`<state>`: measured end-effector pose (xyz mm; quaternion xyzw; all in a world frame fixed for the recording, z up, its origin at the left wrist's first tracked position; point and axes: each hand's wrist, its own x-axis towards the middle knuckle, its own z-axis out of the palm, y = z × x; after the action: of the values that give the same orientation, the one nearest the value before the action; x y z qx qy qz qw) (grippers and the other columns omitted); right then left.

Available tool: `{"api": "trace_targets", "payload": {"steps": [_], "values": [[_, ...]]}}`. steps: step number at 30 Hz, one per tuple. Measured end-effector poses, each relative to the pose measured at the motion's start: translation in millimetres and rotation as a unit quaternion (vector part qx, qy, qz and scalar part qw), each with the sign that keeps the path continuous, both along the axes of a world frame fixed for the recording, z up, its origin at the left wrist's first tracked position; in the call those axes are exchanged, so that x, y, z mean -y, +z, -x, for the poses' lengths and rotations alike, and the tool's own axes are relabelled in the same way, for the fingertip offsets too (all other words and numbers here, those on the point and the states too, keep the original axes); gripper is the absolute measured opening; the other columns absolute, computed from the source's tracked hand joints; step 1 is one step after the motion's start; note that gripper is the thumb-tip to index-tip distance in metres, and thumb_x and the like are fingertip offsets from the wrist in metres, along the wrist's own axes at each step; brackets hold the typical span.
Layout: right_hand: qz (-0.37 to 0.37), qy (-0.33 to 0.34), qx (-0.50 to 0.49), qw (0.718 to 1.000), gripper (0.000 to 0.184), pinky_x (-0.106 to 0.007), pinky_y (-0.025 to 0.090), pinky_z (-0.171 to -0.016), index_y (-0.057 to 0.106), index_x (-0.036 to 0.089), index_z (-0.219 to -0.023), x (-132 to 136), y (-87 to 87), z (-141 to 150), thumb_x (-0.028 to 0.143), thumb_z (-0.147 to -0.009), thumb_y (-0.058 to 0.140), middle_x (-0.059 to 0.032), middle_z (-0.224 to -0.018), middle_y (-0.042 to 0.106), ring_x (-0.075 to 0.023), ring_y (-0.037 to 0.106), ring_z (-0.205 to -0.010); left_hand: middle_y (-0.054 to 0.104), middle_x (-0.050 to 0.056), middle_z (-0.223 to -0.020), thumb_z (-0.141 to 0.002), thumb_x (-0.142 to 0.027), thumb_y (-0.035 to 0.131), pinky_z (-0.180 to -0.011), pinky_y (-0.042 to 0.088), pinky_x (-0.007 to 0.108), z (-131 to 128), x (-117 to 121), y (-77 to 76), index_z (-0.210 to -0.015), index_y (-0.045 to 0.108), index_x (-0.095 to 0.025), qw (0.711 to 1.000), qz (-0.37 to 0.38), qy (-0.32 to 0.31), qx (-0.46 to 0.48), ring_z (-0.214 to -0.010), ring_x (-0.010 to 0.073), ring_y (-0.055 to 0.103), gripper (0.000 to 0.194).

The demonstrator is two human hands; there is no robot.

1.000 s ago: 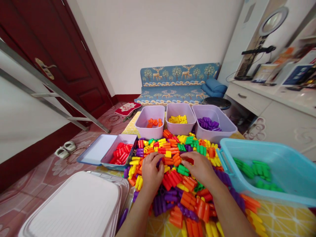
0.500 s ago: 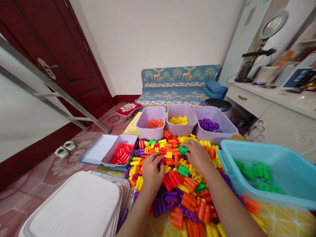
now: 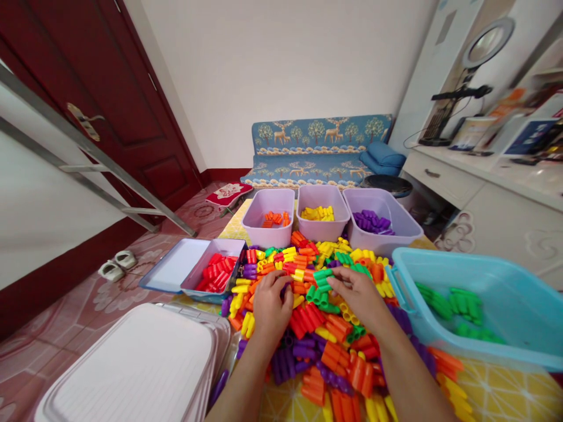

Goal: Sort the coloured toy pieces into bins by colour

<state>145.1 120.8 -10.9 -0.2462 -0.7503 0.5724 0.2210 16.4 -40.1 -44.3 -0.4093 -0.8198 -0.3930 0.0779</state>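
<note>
A heap of coloured plastic tube-shaped blocks (image 3: 308, 319) in red, orange, yellow, green and purple covers the middle of the table. My right hand (image 3: 358, 294) pinches a green block (image 3: 323, 278) between thumb and fingers, just above the pile. Other green blocks (image 3: 319, 297) lie directly below it. On the heap's left side is my left hand (image 3: 271, 302), its fingers curled down toward the blocks. Something dark purple shows by its thumb, but whatever the fingers hold is hidden. Red blocks (image 3: 308, 319) lie between the two wrists.
Three lilac bins along the back hold orange (image 3: 269, 239), yellow (image 3: 323, 231) and purple (image 3: 378, 241) blocks. A blue tub (image 3: 484, 266) with green blocks stands right. At left, a hinged box (image 3: 235, 281) contains red ones; white lids (image 3: 136, 363) are stacked in front.
My right hand has lifted slightly and now shows a green block in its fingertips. More green blocks are visible around it. My left hand has stayed in place.
</note>
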Motion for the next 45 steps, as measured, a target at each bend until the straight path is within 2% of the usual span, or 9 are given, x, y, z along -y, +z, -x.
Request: {"api": "trace_targets", "payload": {"steps": [4,6,9,12,16,20,25,36,45], "values": [[0.059,-0.024,-0.052,0.997,0.026,-0.030,0.052,-0.062,0.069,0.016,-0.089,2,5.2,-1,0.035,-0.071,0.071,-0.0008,-0.072,0.068,-0.0170,0.065,-0.062,0.065,0.006,-0.109,-0.086,-0.015,0.051,-0.091,0.049,0.040,1,0,-0.9,-0.097,0.070,-0.022,1.000,0.000,-0.004,-0.001,-0.102,0.0229,0.060,0.023],[0.089,-0.105,-0.145,0.980,0.023,-0.029,0.052,-0.064,0.069,0.018,-0.088,4,13.9,-3,0.034,-0.072,0.074,0.0007,-0.074,0.069,-0.0144,0.064,-0.062,0.065,0.006,-0.109,-0.086,-0.015,0.051,-0.091,0.049,0.040,1,0,-1.4,-0.097,0.069,-0.022,1.000,0.001,-0.006,0.000,-0.102,0.0228,0.060,0.023],[0.133,-0.245,-0.376,0.884,0.018,-0.027,0.052,-0.079,0.067,0.023,-0.092,7,32.8,-8,0.032,-0.078,0.071,0.0019,-0.088,0.070,-0.0110,0.067,-0.077,0.065,0.006,-0.109,-0.086,-0.016,0.051,-0.091,0.049,0.040,1,0,-1.5,-0.098,0.069,-0.022,1.000,0.001,-0.005,0.000,-0.102,0.0224,0.060,0.023],[0.170,-0.248,-0.476,0.826,0.021,-0.029,0.049,-0.091,0.066,0.025,-0.101,6,45.3,-14,0.037,-0.084,0.063,-0.0015,-0.110,0.068,-0.0123,0.065,-0.100,0.065,0.006,-0.109,-0.087,-0.016,0.051,-0.091,0.048,0.040,1,0,-0.6,-0.098,0.069,-0.022,1.000,0.003,-0.005,-0.001,-0.102,0.0225,0.060,0.022],[0.147,-0.218,-0.317,0.911,0.031,-0.034,0.052,-0.084,0.067,0.023,-0.105,-1,37.5,-18,0.044,-0.082,0.063,-0.0058,-0.107,0.070,-0.0188,0.067,-0.096,0.065,0.006,-0.108,-0.087,-0.017,0.051,-0.090,0.049,0.040,0,0,0.7,-0.097,0.070,-0.021,1.000,0.001,-0.004,0.000,-0.101,0.0227,0.060,0.022],[-0.005,-0.064,-0.054,0.996,0.034,-0.041,0.051,-0.088,0.069,0.020,-0.102,-3,18.3,-13,0.043,-0.077,0.068,-0.0100,-0.106,0.072,-0.0259,0.067,-0.099,0.066,0.007,-0.108,-0.087,-0.017,0.051,-0.090,0.049,0.040,0,0,0.6,-0.097,0.070,-0.021,1.000,-0.006,-0.006,-0.007,-0.101,0.0227,0.060,0.022],[-0.206,-0.022,0.072,0.976,0.060,-0.049,0.038,-0.106,0.054,0.019,-0.132,10,1.6,2,0.038,-0.077,0.066,-0.0130,-0.135,0.057,-0.0295,0.053,-0.125,0.068,0.004,-0.112,-0.087,-0.013,0.048,-0.092,0.048,0.042,2,0,-0.1,-0.102,0.070,-0.025,0.999,0.003,-0.029,-0.025,-0.102,0.0225,0.059,0.028],[-0.293,0.049,0.109,0.948,0.050,-0.042,0.042,-0.100,0.059,0.020,-0.126,26,2.5,11,0.017,-0.076,0.054,-0.0082,-0.120,0.067,-0.0245,0.061,-0.111,0.066,0.006,-0.111,-0.075,-0.022,0.065,-0.094,0.046,0.043,-5,1,7.3,-0.108,0.067,-0.024,0.998,0.027,-0.057,-0.022,-0.103,0.0253,0.058,0.033],[-0.349,0.073,0.119,0.927,0.065,-0.042,0.037,-0.103,0.060,0.026,-0.126,34,8.4,11,0.006,-0.066,0.049,-0.0044,-0.124,0.065,-0.0240,0.057,-0.115,0.067,0.006,-0.101,-0.070,-0.015,0.063,-0.090,0.047,0.042,-6,-2,6.1,-0.103,0.067,-0.023,0.998,0.035,-0.045,-0.003,-0.097,0.0252,0.059,0.034]]}}
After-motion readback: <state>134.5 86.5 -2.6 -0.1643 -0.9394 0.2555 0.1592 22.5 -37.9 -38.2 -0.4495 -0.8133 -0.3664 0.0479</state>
